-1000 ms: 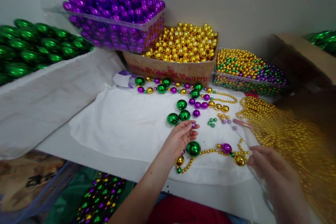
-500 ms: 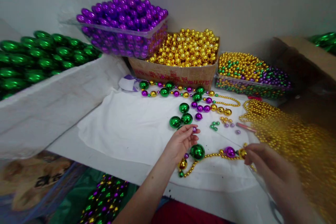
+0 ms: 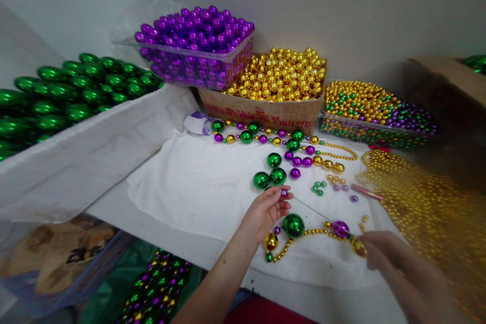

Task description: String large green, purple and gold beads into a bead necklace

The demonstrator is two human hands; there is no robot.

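My left hand (image 3: 268, 207) is closed, pinching a small purple bead (image 3: 284, 193) between thumb and fingertips. A thin dark thread (image 3: 313, 209) runs taut from that bead toward my right hand (image 3: 398, 263). Blurred by motion, the right hand has its fingers pressed together at a gold bead (image 3: 358, 246). Beside that bead is a larger purple bead (image 3: 340, 229). Below my left hand, a strand of small gold beads (image 3: 311, 232) lies on the white cloth (image 3: 197, 187) near a big green bead (image 3: 293, 226).
Loose green beads (image 3: 278, 176) and a finished-looking strand (image 3: 246, 136) lie farther back. Behind stand a tub of purple beads (image 3: 197, 63), a carton of gold beads (image 3: 261, 114) and a tub of mixed beads (image 3: 372, 129). A white foam box (image 3: 94, 149) borders the left; gold bead chains (image 3: 417, 197) spread right.
The right hand has moved slightly down and right, with the gold bead at its fingers. The thread now shows as a straight line between the hands. The view has shifted a little.
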